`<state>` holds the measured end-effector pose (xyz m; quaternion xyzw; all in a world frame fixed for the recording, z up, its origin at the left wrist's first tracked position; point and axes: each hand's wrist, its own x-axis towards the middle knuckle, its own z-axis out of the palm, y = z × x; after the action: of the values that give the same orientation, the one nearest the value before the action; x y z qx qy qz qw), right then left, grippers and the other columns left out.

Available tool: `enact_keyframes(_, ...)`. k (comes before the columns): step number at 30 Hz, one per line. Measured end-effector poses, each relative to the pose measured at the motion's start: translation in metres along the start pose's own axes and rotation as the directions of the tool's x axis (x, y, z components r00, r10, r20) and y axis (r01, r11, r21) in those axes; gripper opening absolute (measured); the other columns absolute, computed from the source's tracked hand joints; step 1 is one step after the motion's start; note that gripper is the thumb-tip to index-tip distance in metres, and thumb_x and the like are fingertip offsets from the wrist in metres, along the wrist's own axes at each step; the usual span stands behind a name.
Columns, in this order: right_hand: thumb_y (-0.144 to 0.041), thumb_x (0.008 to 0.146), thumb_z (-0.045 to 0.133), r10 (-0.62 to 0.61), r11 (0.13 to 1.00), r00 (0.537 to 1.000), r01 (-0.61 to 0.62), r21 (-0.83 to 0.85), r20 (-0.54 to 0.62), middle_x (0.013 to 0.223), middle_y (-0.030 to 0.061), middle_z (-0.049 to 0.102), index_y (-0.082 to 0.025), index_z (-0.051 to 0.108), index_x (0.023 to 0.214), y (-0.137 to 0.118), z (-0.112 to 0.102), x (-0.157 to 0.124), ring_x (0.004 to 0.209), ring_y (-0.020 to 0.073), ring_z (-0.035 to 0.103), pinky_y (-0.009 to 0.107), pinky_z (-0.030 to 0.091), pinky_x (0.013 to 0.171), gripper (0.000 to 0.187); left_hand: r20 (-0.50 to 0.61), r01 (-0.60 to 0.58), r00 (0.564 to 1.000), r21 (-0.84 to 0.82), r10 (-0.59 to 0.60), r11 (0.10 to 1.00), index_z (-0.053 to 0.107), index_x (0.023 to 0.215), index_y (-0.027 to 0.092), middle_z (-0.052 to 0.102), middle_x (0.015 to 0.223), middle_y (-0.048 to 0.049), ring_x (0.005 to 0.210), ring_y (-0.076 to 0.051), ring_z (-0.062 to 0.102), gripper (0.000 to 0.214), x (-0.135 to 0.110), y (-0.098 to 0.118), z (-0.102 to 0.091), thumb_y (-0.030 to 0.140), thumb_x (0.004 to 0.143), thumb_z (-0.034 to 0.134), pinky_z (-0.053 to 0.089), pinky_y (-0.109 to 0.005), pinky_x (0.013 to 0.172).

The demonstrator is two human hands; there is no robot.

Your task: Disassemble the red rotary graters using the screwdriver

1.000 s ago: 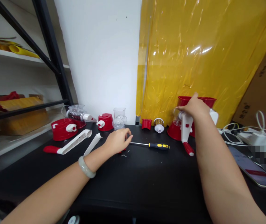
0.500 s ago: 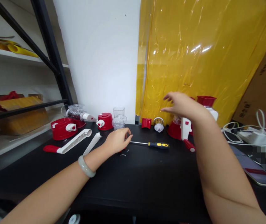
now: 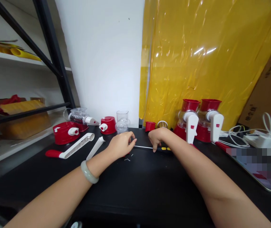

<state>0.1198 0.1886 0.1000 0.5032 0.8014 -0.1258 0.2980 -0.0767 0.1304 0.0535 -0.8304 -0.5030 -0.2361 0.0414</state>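
Note:
My right hand [image 3: 158, 138] is lowered onto a screwdriver [image 3: 165, 148] with a dark blue and yellow handle, its fingers closed around the front end of the handle. The thin metal shaft points left, toward my left hand [image 3: 122, 144]. That hand rests on the black table with fingers curled; a bit of red shows beneath it, but what it holds is hidden. Several small screws [image 3: 127, 159] lie just in front of it. Left of it lie a white crank piece [image 3: 95, 148] and a white crank handle with a red grip [image 3: 74, 147].
Behind my hands stand a small red base [image 3: 108, 125], a clear plastic hopper [image 3: 122, 122], a red pusher [image 3: 150, 126] and a metal grating drum [image 3: 162, 124]. Two red-and-white rotary graters [image 3: 191, 118] stand right. Left are a larger red base [image 3: 65, 133] and shelving [image 3: 52, 60].
My right hand has come down from the air by the graters, leftward onto the screwdriver. My left hand has stayed nearly in place.

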Motion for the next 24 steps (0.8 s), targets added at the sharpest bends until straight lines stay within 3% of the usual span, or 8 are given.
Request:
enact_keyframes(3, -0.036, 0.088, 0.07, 0.028, 0.999, 1.0, -0.028, -0.03, 0.01, 0.104, 0.0065, 0.069, -0.012, 0.067, 0.106, 0.005, 0.0, -0.001, 0.092, 0.0196, 0.067, 0.036, 0.056, 0.079, 0.031, 0.003, -0.005, 1.0, 0.002, 0.005, 1.0, 0.062, 0.095, 0.022, 0.069, 0.082, -0.0028, 0.074, -0.019, 0.064, 0.02, -0.001, 0.001, -0.001, 0.037, 0.092, 0.049, 0.042, -0.028, 0.062)
enact_keyframes(5, -0.034, 0.094, 0.062, 0.055, 0.997, 0.998, -0.054, -0.05, 0.016, 0.115, 0.0071, 0.066, -0.015, 0.063, 0.115, 0.007, 0.0, -0.001, 0.098, 0.0206, 0.065, 0.04, 0.056, 0.084, 0.029, 0.001, -0.008, 1.0, 0.003, 0.007, 1.0, 0.062, 0.095, 0.021, 0.069, 0.081, -0.0029, 0.073, -0.018, 0.064, 0.02, -0.001, 0.001, -0.002, 0.037, 0.092, 0.049, 0.042, -0.028, 0.061)
enact_keyframes(12, -0.035, 0.094, 0.062, 0.191, 0.98, 0.98, -0.194, -0.054, -0.05, 0.123, 0.0084, 0.062, -0.016, 0.06, 0.123, 0.022, 0.003, 0.005, 0.105, 0.0232, 0.063, 0.043, 0.055, 0.087, 0.035, -0.005, -0.004, 1.0, 0.006, 0.004, 1.0, 0.062, 0.093, 0.021, 0.07, 0.081, -0.0031, 0.07, -0.018, 0.063, 0.021, -0.001, 0.0, -0.001, 0.037, 0.091, 0.049, 0.04, -0.028, 0.059)
enact_keyframes(18, -0.035, 0.094, 0.062, 0.25, 0.966, 0.935, -0.257, 0.004, -0.25, 0.123, 0.0086, 0.062, -0.017, 0.059, 0.123, 0.031, 0.0, 0.006, 0.103, 0.022, 0.064, 0.043, 0.055, 0.086, 0.035, -0.005, -0.008, 1.0, -0.001, 0.008, 1.0, 0.062, 0.094, 0.021, 0.069, 0.081, -0.0028, 0.07, -0.018, 0.064, 0.021, -0.001, 0.0, -0.001, 0.037, 0.092, 0.049, 0.041, -0.028, 0.06)
enact_keyframes(21, -0.035, 0.094, 0.061, 0.289, 0.954, 0.845, -0.293, 0.062, -0.449, 0.12, 0.0098, 0.063, -0.017, 0.061, 0.12, 0.039, -0.009, -0.017, 0.103, 0.0223, 0.064, 0.04, 0.054, 0.086, 0.032, -0.005, -0.004, 1.0, -0.007, 0.004, 1.0, 0.062, 0.094, 0.021, 0.07, 0.082, -0.0032, 0.071, -0.018, 0.064, 0.021, -0.002, 0.0, -0.001, 0.037, 0.092, 0.048, 0.042, -0.028, 0.06)
enact_keyframes(22, -0.034, 0.094, 0.06, 0.309, 0.946, 0.791, -0.311, 0.088, -0.529, 0.12, 0.0124, 0.063, -0.017, 0.062, 0.12, 0.045, -0.012, -0.028, 0.106, 0.0246, 0.063, 0.039, 0.053, 0.087, 0.032, -0.006, -0.003, 1.0, -0.008, 0.003, 1.0, 0.062, 0.094, 0.021, 0.07, 0.082, -0.0033, 0.071, -0.018, 0.064, 0.022, -0.002, 0.0, -0.002, 0.038, 0.092, 0.048, 0.042, -0.028, 0.06)
enact_keyframes(24, -0.033, 0.098, 0.049, 0.359, 0.92, 0.636, -0.365, 0.144, -0.684, 0.13, 0.019, 0.057, -0.016, 0.057, 0.13, 0.062, -0.015, -0.054, 0.121, 0.0313, 0.054, 0.041, 0.048, 0.093, 0.037, -0.009, -0.001, 1.0, -0.006, 0.001, 1.0, 0.062, 0.094, 0.021, 0.07, 0.081, -0.0033, 0.07, -0.018, 0.064, 0.022, -0.002, 0.0, -0.002, 0.038, 0.092, 0.048, 0.042, -0.028, 0.06)
